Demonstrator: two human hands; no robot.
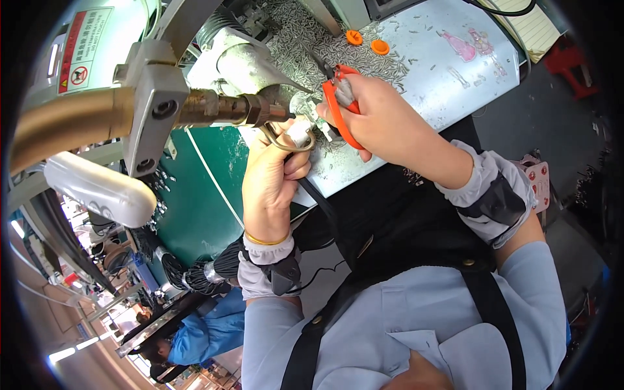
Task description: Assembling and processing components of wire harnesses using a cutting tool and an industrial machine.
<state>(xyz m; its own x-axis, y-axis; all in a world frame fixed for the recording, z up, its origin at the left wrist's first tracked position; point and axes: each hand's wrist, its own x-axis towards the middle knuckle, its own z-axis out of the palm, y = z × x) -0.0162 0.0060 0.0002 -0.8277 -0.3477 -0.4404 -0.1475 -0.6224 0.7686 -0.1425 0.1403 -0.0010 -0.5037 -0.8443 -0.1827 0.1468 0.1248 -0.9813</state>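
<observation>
A light blue shirt (416, 325) with dark straps fills the near view, and both forearms, in grey sleeve guards, reach out from it toward the bench (448, 78). The left hand (270, 179) is closed in a fist around a black cable (318, 198), thumb uppermost, and it pins a metal ring (289, 140) and a small white piece (300, 132) at its top. That piece sits right at the tip of a brass nozzle (221, 108), whose long axis runs level from the left, out of a grey clamp (153, 104), straight toward the fist. The right hand (377, 120) is just beside it, on the right, closed on red-handled snips (338, 97). Their point aims up and away, toward the far side of the bench. The two hands almost touch, the left being nearer the nozzle.

The cable drops from the fist over the near edge of the bench to a black bundle (208, 270) below. A heap of small metal pins (312, 39) lies loose on the far side of the bench, with two orange caps (367, 42) at its right edge. No bin or tray shows.
</observation>
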